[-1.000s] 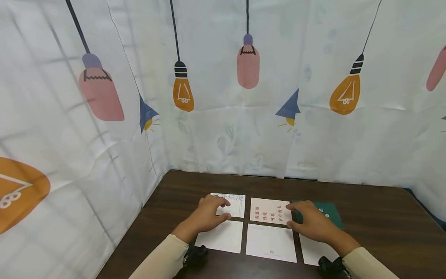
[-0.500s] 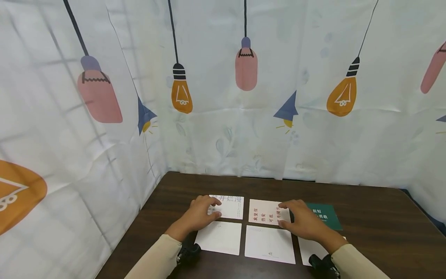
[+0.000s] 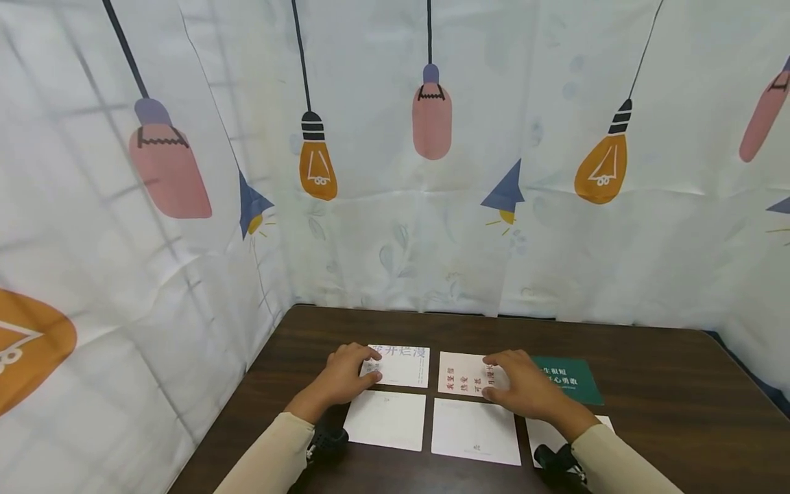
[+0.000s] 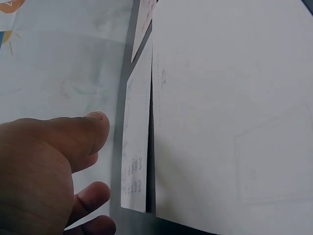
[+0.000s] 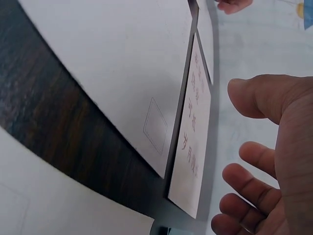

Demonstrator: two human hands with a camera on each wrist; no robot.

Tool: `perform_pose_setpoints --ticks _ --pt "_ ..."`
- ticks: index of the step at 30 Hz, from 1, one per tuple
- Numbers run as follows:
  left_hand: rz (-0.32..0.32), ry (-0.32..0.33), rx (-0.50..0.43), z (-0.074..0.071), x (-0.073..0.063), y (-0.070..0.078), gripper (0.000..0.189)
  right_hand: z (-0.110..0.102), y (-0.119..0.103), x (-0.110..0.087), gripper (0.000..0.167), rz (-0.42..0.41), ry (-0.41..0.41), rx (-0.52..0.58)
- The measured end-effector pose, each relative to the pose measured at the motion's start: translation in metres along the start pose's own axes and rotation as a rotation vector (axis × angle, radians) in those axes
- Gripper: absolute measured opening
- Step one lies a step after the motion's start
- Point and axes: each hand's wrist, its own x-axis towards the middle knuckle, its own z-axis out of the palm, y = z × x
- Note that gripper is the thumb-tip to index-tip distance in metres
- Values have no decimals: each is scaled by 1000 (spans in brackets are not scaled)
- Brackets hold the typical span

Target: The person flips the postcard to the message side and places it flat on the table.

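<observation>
My left hand [image 3: 342, 374] hovers, fingers loosely bent and holding nothing, at the left edge of a white card with blue lettering [image 3: 404, 367]. In the head view my right hand [image 3: 524, 384] overlaps the right part of a pinkish card with red characters [image 3: 459, 374]. Its thumb and fingers are spread apart with nothing between them, as the right wrist view also shows. Behind that hand lies a green card with white characters [image 3: 570, 381]. Nearer me are a blank-looking white card [image 3: 385, 418], a white card with a small mark [image 3: 475, 432] and a third white card [image 3: 540, 436], partly covered by the right wrist.
All the cards lie flat in two rows on a dark wooden table [image 3: 666, 384], with narrow gaps between them. A pale curtain printed with lamps [image 3: 395, 261] hangs along the back and left sides of the table.
Both hands have moved left. The right hand has come off the green card and now covers part of the pinkish one; the left hand uncovers more of the blue-lettered card. The cards stay put.
</observation>
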Motion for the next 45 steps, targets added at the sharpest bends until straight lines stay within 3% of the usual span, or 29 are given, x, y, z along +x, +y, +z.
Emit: perform_pose_setpoints --ticks 12,21,45 --pt "-48 -4 7 -1 -3 -13 32 6 -11 7 58 7 -12 6" --pt "-45 -7 -4 -3 3 -13 38 6 -9 12 60 0 10 -13" --pt "-117 -37 40 -11 12 -35 41 19 -24 29 63 -21 -16 -5"
